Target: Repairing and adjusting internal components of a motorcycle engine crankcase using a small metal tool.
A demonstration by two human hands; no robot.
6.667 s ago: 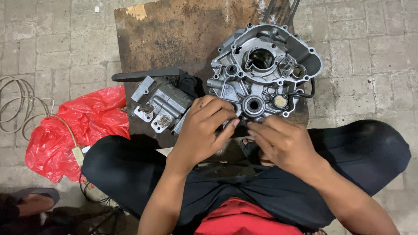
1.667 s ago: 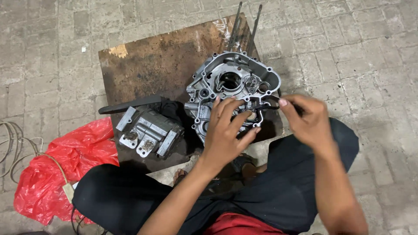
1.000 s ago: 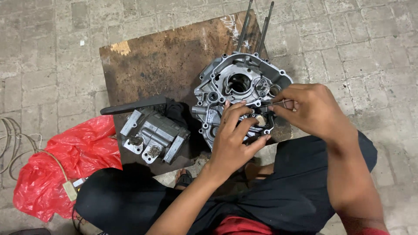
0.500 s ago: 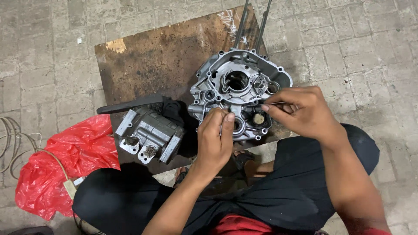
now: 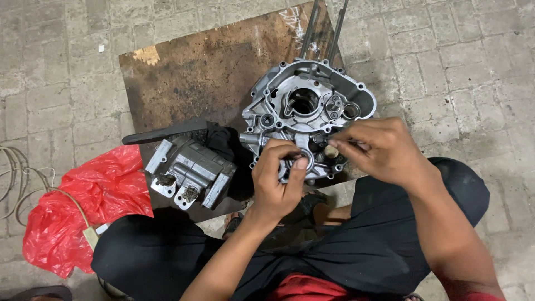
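A grey metal engine crankcase half (image 5: 312,106) lies open side up on a rusty brown board (image 5: 195,72). My left hand (image 5: 278,181) rests on its near edge, thumb and fingers pressed around a round bore. My right hand (image 5: 379,150) hovers over the case's near right part, fingertips pinched on a small metal part that is mostly hidden. Two long studs (image 5: 323,28) stick out from the case's far side.
A smaller grey engine casting (image 5: 192,173) sits left of the crankcase, with a black handled tool (image 5: 164,131) behind it. A red plastic bag (image 5: 83,200) lies on the paved ground at left, beside loops of wire (image 5: 16,178). My legs in dark trousers fill the foreground.
My left hand slid from the case's middle down to its near edge. My right hand shifted slightly inward over the case. The view moved a little.
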